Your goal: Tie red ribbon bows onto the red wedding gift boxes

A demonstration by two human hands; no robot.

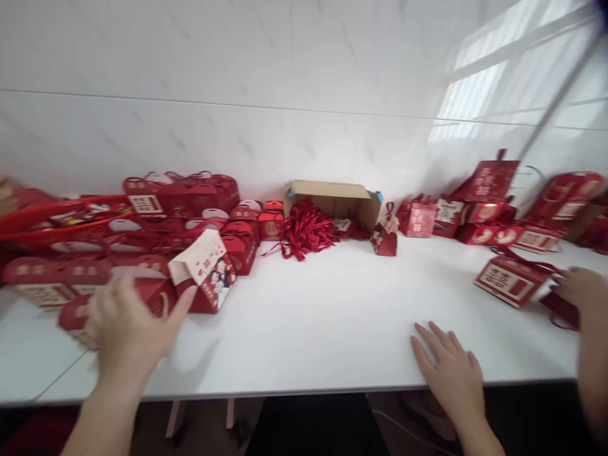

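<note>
My left hand (135, 323), blurred, is in front of the rows of red boxes at the left, thumb and fingers spread wide. Behind it are a red gift box (154, 293) and, by the thumb, a cream-roofed gift box (204, 272) with a printed couple on its side. No object shows clearly within its grasp, though contact with the boxes is hard to judge. My right hand (449, 370) rests palm down on the white table (313, 329) near the front edge, fingers apart and holding nothing.
At the far right another person's hand (577, 288) is at a red box with a white label (510, 278). An open cardboard box (330, 188) with red ribbons (308, 228) stands by the wall. Further red boxes (489, 180) are stacked at the right; a red tray (61, 215) lies left.
</note>
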